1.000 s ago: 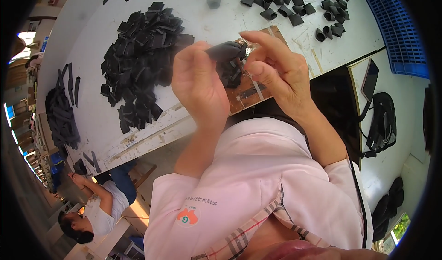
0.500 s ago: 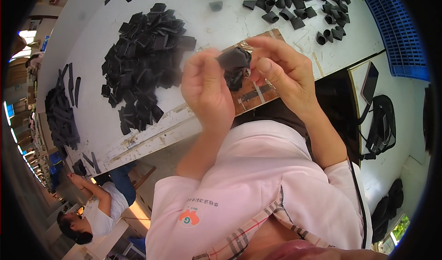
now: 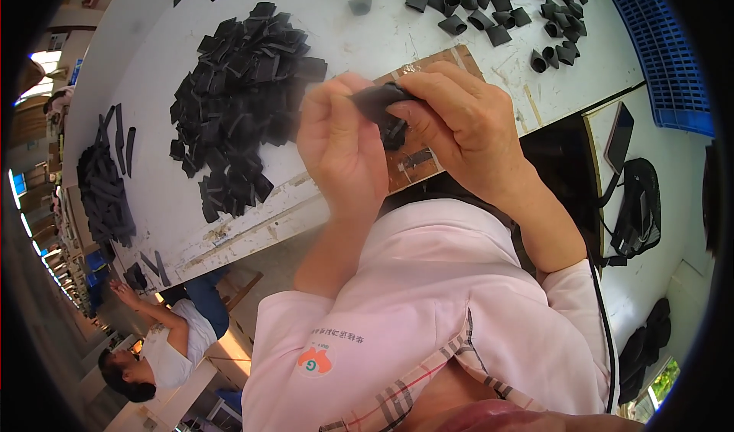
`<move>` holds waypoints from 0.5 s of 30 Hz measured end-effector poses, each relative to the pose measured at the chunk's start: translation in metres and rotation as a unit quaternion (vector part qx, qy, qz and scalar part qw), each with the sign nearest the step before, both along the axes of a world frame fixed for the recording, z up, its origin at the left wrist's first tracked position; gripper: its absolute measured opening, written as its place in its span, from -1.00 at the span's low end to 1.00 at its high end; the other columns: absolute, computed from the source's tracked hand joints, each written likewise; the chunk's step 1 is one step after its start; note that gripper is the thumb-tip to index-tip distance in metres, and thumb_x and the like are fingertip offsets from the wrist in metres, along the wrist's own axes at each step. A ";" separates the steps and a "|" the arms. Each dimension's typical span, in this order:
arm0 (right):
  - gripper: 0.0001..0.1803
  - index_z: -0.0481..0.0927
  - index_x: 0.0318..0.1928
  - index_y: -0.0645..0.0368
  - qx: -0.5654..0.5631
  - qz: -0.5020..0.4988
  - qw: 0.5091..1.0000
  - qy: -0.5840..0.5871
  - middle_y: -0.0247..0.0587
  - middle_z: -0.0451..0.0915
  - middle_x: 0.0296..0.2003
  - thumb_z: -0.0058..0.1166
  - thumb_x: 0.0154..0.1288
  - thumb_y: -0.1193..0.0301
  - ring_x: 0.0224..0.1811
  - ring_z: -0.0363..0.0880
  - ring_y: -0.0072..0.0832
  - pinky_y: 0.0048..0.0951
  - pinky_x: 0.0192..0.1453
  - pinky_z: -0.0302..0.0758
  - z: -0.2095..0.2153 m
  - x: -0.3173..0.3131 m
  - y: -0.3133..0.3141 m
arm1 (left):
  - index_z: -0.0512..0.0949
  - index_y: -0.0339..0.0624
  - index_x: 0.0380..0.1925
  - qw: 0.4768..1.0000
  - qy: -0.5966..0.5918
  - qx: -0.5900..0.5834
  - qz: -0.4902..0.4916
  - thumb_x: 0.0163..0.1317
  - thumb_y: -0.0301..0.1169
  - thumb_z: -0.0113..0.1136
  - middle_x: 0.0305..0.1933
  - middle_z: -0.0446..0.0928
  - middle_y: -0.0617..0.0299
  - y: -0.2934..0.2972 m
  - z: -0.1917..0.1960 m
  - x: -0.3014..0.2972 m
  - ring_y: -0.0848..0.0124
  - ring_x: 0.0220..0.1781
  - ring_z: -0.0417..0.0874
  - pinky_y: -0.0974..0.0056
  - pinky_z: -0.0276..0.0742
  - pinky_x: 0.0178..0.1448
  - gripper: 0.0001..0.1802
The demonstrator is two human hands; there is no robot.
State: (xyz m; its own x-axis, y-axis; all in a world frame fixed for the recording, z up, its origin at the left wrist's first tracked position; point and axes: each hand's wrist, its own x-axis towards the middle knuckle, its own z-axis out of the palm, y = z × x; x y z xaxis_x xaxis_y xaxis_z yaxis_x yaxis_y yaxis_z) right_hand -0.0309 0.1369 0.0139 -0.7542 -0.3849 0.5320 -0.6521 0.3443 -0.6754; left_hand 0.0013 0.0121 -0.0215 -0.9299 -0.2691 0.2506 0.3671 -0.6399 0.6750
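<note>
While big heap of flat black pieces (image 3: 245, 99) waits at table's (image 3: 160, 195) left edge, left hand (image 3: 340, 153) and right hand (image 3: 459, 126) pinch one black piece (image 3: 378, 99) between them, above near edge. Folded loops (image 3: 489, 11) lie at far right edge: judged partway, most undone.

Two hands, left hand (image 3: 340, 153) and right hand (image 3: 459, 126), are gripping one black piece (image 3: 378, 99) between them. One large heap of flat black pieces (image 3: 241, 88) is lying near the left edge of the white table (image 3: 367, 34); pieces too many to count. One scatter of rolled black loops (image 3: 497, 11) is sitting at the far edge, roughly twenty or more. One brown board (image 3: 417, 160) is lying at the near edge. One other person (image 3: 153, 348) is sitting lower left.
</note>
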 end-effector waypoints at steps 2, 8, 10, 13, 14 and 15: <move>-0.85 0.42 -0.45 0.20 0.016 0.001 1.000 0.023 -0.26 0.36 -0.60 0.13 -0.06 0.52 -0.61 0.41 -0.32 -0.39 -0.59 0.34 0.006 -0.003 0.001 | 0.37 -0.26 -0.30 0.999 0.001 0.026 -0.028 0.26 -0.46 -0.09 -0.25 0.34 0.20 -0.004 0.003 -0.002 0.44 -0.17 0.34 0.31 0.29 0.03 -0.90; -0.84 0.45 -0.44 0.24 0.054 0.000 0.995 0.086 -0.27 0.40 -0.59 0.14 -0.11 0.59 -0.62 0.41 -0.39 -0.49 -0.60 0.34 0.011 -0.004 0.001 | 0.36 -0.25 -0.35 0.985 -0.010 0.138 -0.104 0.24 -0.47 -0.05 -0.28 0.31 0.20 -0.007 0.001 -0.004 0.42 -0.17 0.31 0.31 0.28 -0.01 -0.93; -0.81 0.40 -0.49 0.22 0.034 -0.012 0.995 0.094 -0.30 0.34 -0.63 0.15 -0.18 0.58 -0.64 0.38 -0.39 -0.46 -0.62 0.33 0.001 -0.001 0.000 | 0.36 -0.26 -0.33 0.993 -0.008 0.091 -0.079 0.24 -0.48 -0.05 -0.28 0.32 0.19 -0.006 -0.001 -0.003 0.42 -0.19 0.32 0.31 0.27 -0.03 -0.93; -0.88 0.49 -0.39 0.28 -0.011 -0.025 0.994 0.104 -0.22 0.45 -0.58 0.10 -0.01 0.64 -0.61 0.41 -0.41 -0.54 -0.59 0.33 -0.016 0.002 0.000 | 0.36 -0.28 -0.30 0.998 -0.005 -0.050 -0.033 0.25 -0.46 -0.05 -0.25 0.36 0.17 -0.006 -0.002 0.002 0.43 -0.18 0.32 0.30 0.24 0.01 -0.89; -0.88 0.49 -0.37 0.28 -0.038 -0.027 0.994 0.099 -0.21 0.44 -0.58 0.09 0.01 0.64 -0.61 0.41 -0.42 -0.54 -0.59 0.33 -0.021 0.001 -0.001 | 0.36 -0.28 -0.30 0.998 -0.005 -0.049 -0.033 0.25 -0.46 -0.05 -0.25 0.36 0.17 -0.006 -0.001 0.001 0.43 -0.18 0.32 0.30 0.24 0.01 -0.89; -0.88 0.49 -0.36 0.29 -0.066 -0.029 0.993 0.093 -0.20 0.44 -0.58 0.08 0.02 0.64 -0.61 0.41 -0.42 -0.54 -0.59 0.32 -0.023 0.000 -0.001 | 0.38 -0.30 -0.29 0.996 -0.003 -0.088 -0.017 0.23 -0.46 -0.02 -0.24 0.38 0.17 -0.006 0.003 0.000 0.46 -0.19 0.34 0.34 0.26 -0.01 -0.88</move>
